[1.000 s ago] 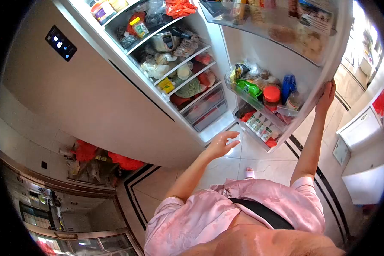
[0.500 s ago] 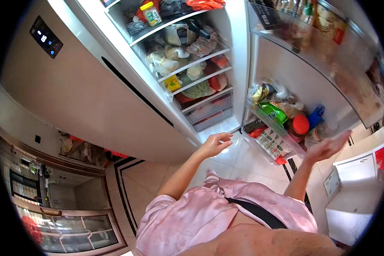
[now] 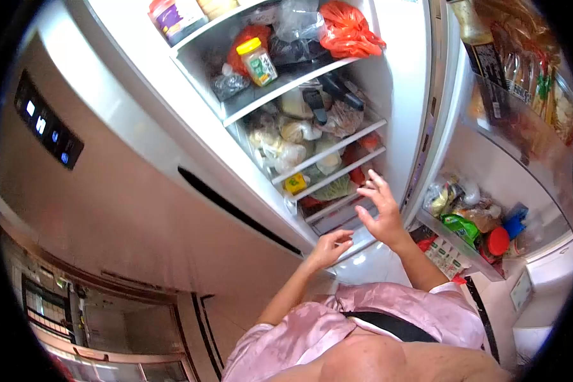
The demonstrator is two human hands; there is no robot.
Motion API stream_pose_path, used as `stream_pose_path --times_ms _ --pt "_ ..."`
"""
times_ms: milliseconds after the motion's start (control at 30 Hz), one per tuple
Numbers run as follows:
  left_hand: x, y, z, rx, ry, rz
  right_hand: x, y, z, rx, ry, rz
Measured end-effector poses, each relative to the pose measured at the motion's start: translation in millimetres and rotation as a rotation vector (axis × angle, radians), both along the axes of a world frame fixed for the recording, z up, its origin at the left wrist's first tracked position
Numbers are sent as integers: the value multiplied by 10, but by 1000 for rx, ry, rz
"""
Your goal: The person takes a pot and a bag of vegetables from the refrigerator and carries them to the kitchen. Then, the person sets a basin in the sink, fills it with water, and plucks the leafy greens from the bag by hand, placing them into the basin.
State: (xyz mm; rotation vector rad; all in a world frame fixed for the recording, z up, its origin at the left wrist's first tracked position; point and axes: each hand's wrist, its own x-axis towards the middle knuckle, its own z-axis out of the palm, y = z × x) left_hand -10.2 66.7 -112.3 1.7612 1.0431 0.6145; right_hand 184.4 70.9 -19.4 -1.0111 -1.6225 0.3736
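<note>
An open fridge [image 3: 403, 102] stands before me, its shelves packed with food. My right hand [image 3: 381, 213] is raised in front of the lower shelves, fingers apart, holding nothing. Lower and to the left, my left hand [image 3: 328, 248] hangs near the fridge's bottom edge with loosely curled fingers and nothing in them. Beyond the hands are a yellow packet [image 3: 295, 184], a cabbage [image 3: 335, 190] and several plastic bags of food [image 3: 280, 151]. Higher up sit a pot with black handles [image 3: 315, 105], a yellow-lidded jar [image 3: 258, 62] and a red plastic bag [image 3: 350, 30].
At right, the open fridge door [image 3: 468, 140] carries racks with bottles, a red-lidded jar [image 3: 495, 242] and a green packet [image 3: 459, 228]. The closed door [image 3: 127, 184] with a display panel [image 3: 44, 121] is at left. A glass-fronted cabinet [image 3: 134, 370] stands lower left.
My right hand has swung left from beside the open door to the front of the shelves. My left hand stays low. The view has moved closer to the fridge.
</note>
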Motion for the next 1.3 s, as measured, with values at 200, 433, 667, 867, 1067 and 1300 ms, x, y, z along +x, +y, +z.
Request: stream_pose_path --times_ms 200,433,667,867,1067,1300 --pt "-138 209 11 -78 -17 40 -269 512 -41 -76 94 107" --pt "-58 450 128 -47 -86 167 -247 1059 466 5 79 185" --pt "131 709 133 -47 -140 208 -140 1318 285 -61 98 316" --pt "111 774 159 -22 -166 236 -122 1419 192 -246 116 382" --pt "73 845 235 -28 -188 250 -85 1443 251 -236 141 386" --pt "63 833 197 -23 -203 238 -62 1597 110 -320 152 360"
